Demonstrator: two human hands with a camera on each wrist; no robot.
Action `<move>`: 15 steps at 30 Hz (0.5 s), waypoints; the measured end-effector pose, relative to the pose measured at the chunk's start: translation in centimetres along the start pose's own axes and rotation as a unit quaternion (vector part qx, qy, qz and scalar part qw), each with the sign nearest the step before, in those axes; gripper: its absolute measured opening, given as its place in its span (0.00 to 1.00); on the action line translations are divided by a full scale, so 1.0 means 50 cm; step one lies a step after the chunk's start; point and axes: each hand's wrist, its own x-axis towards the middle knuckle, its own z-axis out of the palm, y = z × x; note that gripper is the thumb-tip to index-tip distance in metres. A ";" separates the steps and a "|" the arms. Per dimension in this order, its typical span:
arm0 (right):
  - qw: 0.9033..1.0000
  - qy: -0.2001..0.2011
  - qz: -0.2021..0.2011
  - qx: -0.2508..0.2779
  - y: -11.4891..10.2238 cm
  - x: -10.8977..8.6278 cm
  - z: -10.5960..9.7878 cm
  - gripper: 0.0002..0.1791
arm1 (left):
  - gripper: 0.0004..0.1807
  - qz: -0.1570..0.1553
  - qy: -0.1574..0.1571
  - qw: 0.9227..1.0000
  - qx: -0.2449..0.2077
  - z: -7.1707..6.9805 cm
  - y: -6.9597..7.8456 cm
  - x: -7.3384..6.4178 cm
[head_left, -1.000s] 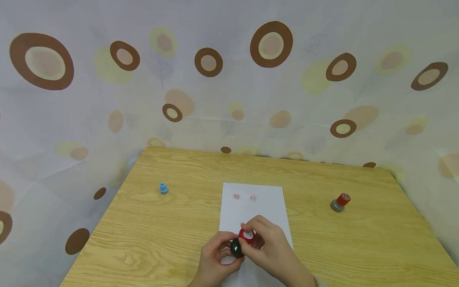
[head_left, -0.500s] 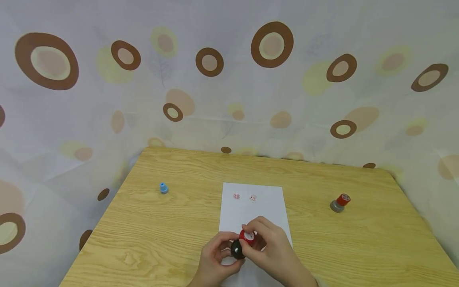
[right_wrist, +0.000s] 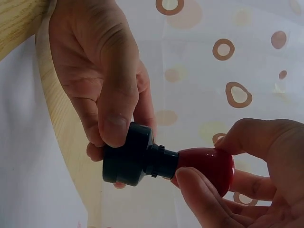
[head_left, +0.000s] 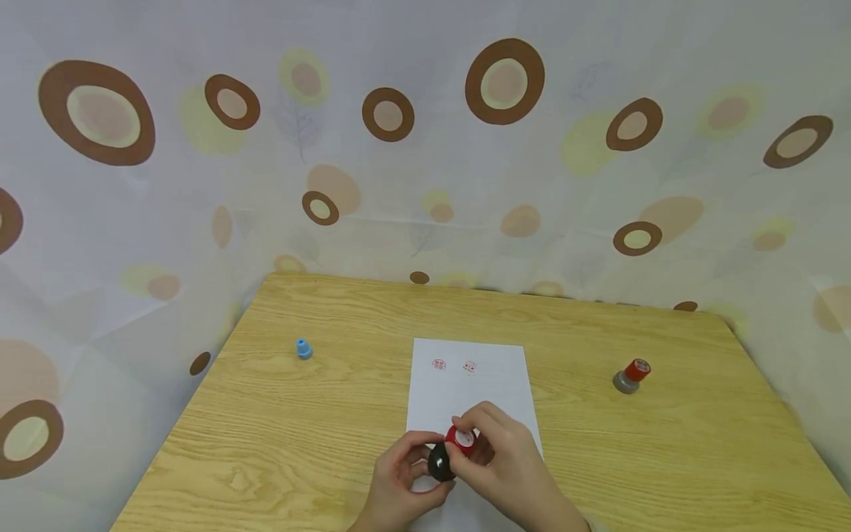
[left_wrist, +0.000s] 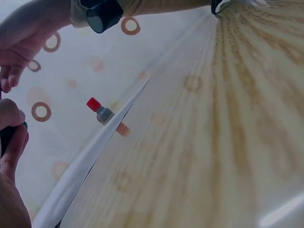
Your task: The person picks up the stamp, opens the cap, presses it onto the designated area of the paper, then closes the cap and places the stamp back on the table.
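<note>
The hand stamp (right_wrist: 166, 164) was in the two hands, over the near part of the white paper (head_left: 468, 395). The left hand (head_left: 402, 473) had its fingers closed round the black body (right_wrist: 126, 159); the fingers of the right hand (head_left: 505, 462) pinched the red knob (right_wrist: 209, 166).

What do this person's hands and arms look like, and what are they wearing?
The left hand and right hand are both bare. The right arm has a pale sleeve cuff, with a dark, angular block, possibly a small camera, just beside it. The left arm's clothing isn't visible.
</note>
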 end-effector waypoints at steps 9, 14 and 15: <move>0.999 -0.015 0.041 -0.012 -0.013 0.002 -0.005 0.17 | 0.31 -0.010 -0.006 1.000 -0.008 -0.002 0.003 -0.001; 0.999 -0.019 0.046 -0.014 -0.014 0.005 -0.005 0.16 | 0.31 0.003 -0.003 1.000 0.003 -0.002 0.004 0.000; 0.999 -0.019 0.046 -0.014 -0.014 0.005 -0.005 0.16 | 0.31 0.005 -0.004 1.000 0.004 -0.002 0.004 0.001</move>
